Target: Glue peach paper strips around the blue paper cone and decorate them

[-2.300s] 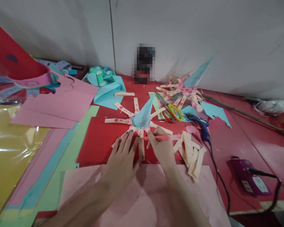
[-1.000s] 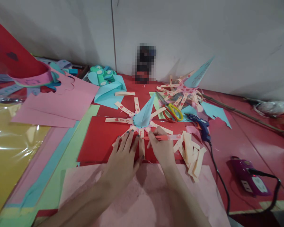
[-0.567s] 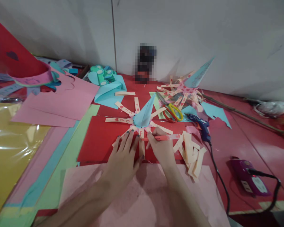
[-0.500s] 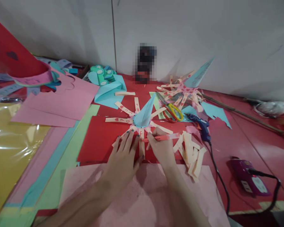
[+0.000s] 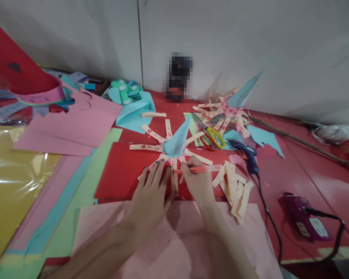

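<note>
A light blue paper cone (image 5: 177, 140) stands on red paper (image 5: 118, 170), ringed by cream paper strips, several with red letters or hearts. My left hand (image 5: 151, 190) lies flat, fingers spread, over the lower-left strips, its thumb by the end of the strip marked F (image 5: 174, 182). Pinched in the fingers of my right hand (image 5: 198, 186) is a red marker pen (image 5: 205, 169), its tip on the F strip just below the letter. Beside my right hand lies a pile of loose cream strips (image 5: 235, 190).
Yellow-handled scissors (image 5: 213, 136), a blue glue gun (image 5: 247, 155) and a second strip-ringed cone (image 5: 244, 93) are at the back right. A purple power socket (image 5: 306, 219) with a black cable sits right. Left are pink sheets (image 5: 69, 131), a yellow wrapped sheet (image 5: 14, 174) and a red cone (image 5: 23, 66).
Almost nothing differs. Both hands and the marker keep their places over the F strip, with the pen tip shifted only very slightly.
</note>
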### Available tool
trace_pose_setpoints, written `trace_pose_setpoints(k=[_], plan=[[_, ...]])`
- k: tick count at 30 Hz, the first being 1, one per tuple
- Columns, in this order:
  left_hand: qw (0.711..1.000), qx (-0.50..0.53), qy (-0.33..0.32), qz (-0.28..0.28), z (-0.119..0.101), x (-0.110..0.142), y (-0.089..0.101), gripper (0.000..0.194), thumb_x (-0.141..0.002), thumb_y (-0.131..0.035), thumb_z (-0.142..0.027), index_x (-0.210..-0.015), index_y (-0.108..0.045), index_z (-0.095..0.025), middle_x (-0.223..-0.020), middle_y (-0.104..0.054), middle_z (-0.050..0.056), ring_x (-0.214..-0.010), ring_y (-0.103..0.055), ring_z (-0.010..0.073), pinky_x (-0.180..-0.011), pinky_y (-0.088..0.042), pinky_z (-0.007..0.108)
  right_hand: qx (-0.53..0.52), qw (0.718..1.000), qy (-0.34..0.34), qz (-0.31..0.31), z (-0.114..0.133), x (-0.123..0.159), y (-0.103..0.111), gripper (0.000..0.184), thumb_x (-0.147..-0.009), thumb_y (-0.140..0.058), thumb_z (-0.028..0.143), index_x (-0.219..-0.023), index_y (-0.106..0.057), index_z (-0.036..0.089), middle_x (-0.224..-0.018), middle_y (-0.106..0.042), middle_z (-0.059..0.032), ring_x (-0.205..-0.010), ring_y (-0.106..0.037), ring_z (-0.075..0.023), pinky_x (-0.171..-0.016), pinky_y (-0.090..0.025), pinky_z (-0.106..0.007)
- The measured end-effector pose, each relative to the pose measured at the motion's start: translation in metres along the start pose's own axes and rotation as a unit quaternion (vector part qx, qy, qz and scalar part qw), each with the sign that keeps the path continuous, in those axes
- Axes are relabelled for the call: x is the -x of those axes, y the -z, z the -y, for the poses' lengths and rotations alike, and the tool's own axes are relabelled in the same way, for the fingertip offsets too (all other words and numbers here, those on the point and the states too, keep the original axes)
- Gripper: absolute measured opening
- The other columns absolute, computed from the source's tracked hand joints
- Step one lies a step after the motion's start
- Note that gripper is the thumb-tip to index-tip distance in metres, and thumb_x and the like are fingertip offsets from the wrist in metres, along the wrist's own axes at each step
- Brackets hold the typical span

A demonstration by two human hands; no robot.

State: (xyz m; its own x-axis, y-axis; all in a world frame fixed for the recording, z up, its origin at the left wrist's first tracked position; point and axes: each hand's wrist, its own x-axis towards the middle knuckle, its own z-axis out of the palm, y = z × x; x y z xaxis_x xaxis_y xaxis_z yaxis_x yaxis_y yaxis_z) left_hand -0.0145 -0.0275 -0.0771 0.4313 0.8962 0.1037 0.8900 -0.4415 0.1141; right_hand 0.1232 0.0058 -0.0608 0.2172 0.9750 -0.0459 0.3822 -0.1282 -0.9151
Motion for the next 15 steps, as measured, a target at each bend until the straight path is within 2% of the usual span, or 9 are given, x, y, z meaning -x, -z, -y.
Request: trace_pose_setpoints(k=[15], plan=[[1.0,-0.012,0.003,-0.004,0.0002,-0.0001,-0.0037,0.051,-0.091,-0.036,-0.031,-0.137,-0.042,-0.01,-0.144,-0.04,0.013,-0.134,-0.034,0.0298,-0.109,-0.03,0.05,0.033,0.999,0.023,-0.013,-0.0019,-0.0001,-0.0009,0.026,-0.076,-0.046,0.026,-0.055,-0.03,0.024,-0.04,-0.038,0.0087,-0.041,-0.039,-0.0096,-0.047,-0.033,-0.023]])
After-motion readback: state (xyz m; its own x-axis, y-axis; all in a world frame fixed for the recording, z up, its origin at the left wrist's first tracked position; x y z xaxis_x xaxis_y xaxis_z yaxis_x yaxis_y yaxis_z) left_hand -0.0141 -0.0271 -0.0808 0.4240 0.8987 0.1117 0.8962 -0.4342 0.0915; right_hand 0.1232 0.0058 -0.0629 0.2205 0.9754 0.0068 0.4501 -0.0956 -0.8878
